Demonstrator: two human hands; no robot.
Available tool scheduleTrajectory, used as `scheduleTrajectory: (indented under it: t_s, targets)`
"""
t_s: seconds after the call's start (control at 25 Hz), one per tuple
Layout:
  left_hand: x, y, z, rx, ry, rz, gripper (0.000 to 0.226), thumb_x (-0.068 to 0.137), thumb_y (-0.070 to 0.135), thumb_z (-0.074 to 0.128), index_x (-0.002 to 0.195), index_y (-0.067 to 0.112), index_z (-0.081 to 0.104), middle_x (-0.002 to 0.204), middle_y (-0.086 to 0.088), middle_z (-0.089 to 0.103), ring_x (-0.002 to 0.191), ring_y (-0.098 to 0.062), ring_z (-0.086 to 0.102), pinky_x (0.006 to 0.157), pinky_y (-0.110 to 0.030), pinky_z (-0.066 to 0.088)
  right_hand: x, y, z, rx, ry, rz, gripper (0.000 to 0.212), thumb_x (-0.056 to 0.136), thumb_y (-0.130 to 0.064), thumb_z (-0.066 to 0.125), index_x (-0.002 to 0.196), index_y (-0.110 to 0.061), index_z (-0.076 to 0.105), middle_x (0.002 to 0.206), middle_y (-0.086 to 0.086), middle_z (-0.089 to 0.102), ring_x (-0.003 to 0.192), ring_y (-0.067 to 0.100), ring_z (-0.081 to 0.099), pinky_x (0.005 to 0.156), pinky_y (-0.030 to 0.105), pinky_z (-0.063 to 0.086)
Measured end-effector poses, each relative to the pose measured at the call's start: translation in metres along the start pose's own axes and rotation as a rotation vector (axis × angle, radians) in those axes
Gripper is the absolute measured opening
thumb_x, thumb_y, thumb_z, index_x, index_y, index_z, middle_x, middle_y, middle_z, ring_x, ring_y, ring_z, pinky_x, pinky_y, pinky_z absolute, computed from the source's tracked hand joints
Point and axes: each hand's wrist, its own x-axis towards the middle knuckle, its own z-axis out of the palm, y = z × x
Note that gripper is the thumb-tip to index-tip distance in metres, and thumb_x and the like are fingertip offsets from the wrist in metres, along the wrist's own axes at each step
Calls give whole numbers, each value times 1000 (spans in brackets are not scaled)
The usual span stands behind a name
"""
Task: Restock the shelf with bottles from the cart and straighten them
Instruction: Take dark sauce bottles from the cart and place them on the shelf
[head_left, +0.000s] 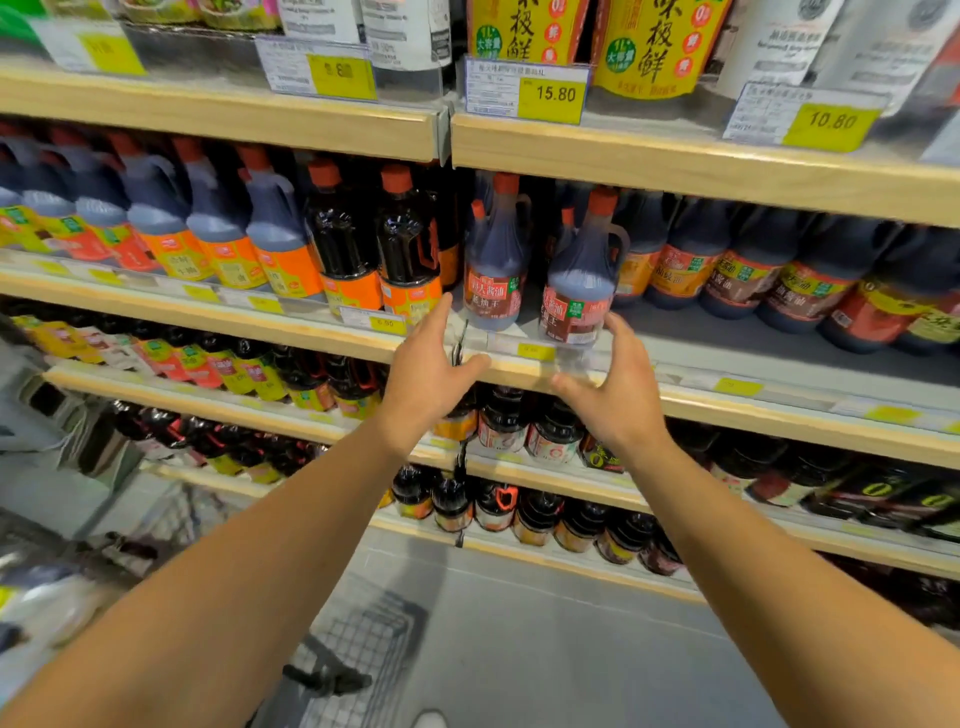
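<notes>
— Where were the hands just then?

— Both were up at the middle shelf (524, 364). The left hand (426, 366) was spread with straight fingers and held nothing. The right hand (618, 387) was loosely cupped beside the nearer soy sauce jug (579, 280), fingertips at its label, not visibly gripping it. The other jug (493, 265) stood just left, a little farther back.

— And to do it well?

— I'd have taken each jug low on the body, slid it to the shelf lip and turned the red label square to the front, level with its neighbour. The cart (358, 654) waited below, by the floor.

— Anything legible?

— Price tags above read 15.80 (555, 93) and 10.80 (831, 120); yellow pouches (657, 47) bore large Chinese characters. The jug labels were Chinese too — too blurred to name a brand.
</notes>
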Motion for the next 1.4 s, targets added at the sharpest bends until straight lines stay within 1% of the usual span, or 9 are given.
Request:
scheduleTrajectory:
  t_s: [0.12, 0.32, 0.48, 0.68, 0.8, 0.92, 1.04, 1.2, 1.4]
  targets:
    - [-72, 13, -33, 80, -45, -53, 82, 87, 43, 64, 152, 25, 18, 156, 4, 26, 143, -16, 24, 113, -38, 32, -56, -25, -11, -112, -198, -15, 91, 76, -42, 75, 148, -21, 24, 152, 1, 33, 139, 21, 30, 112, 34, 30]
    - [-192, 7, -106, 104, -41, -258, 78, 87, 44, 64, 150, 35, 19, 156, 10, 23, 143, -15, 24, 113, -37, 32, -138, -93, 2, -178, -489, -186, 91, 80, -43, 73, 150, -21, 20, 155, 2, 25, 141, 23, 27, 114, 39, 30]
    - [-280, -19, -171, 173, 21, -334, 78, 88, 40, 64, 151, 30, 20, 156, 5, 26, 140, -19, 31, 111, -39, 34, -186, -153, 47, -179, -641, -376, 90, 79, -46, 73, 149, -22, 22, 154, 3, 27, 142, 23, 26, 113, 39, 31]
    - [-375, -79, -263, 212, 200, -522, 76, 87, 39, 66, 149, 26, 25, 154, 1, 32, 136, -23, 37, 106, -37, 37, -248, -241, 132, -212, -838, -565, 85, 80, -50, 69, 148, -25, 24, 154, 0, 26, 141, 22, 26, 113, 41, 30]
    - [-418, -117, -316, 208, 290, -590, 74, 84, 34, 69, 147, 22, 32, 151, 0, 38, 135, -23, 38, 107, -39, 36, -284, -287, 186, -218, -908, -663, 85, 80, -51, 68, 148, -23, 26, 153, 1, 29, 140, 23, 29, 112, 43, 32]
    - [-456, -161, -369, 224, 331, -641, 73, 82, 33, 71, 145, 19, 37, 148, -2, 42, 133, -23, 42, 106, -39, 38, -320, -335, 238, -216, -952, -718, 83, 80, -46, 70, 147, -17, 29, 150, 5, 33, 138, 24, 31, 112, 37, 31]
    - [-480, -200, -407, 247, 381, -692, 72, 81, 28, 74, 144, 15, 39, 145, -7, 46, 131, -23, 44, 106, -33, 34, -340, -368, 285, -230, -984, -741, 81, 79, -43, 72, 145, -18, 32, 147, 5, 38, 135, 26, 36, 107, 36, 33]
    - [-487, -246, -435, 235, 408, -773, 73, 82, 24, 72, 145, 14, 37, 147, -7, 43, 133, -24, 42, 106, -28, 32, -337, -393, 340, -233, -1062, -757, 80, 79, -40, 74, 144, -18, 34, 144, 8, 40, 131, 29, 41, 101, 38, 39]
    - [-457, -299, -446, 246, 436, -819, 73, 83, 27, 70, 146, 18, 35, 146, -5, 44, 133, -22, 43, 106, -30, 34, -295, -412, 403, -251, -1073, -779, 77, 78, -34, 74, 142, -13, 38, 143, 9, 42, 132, 27, 40, 107, 38, 35]
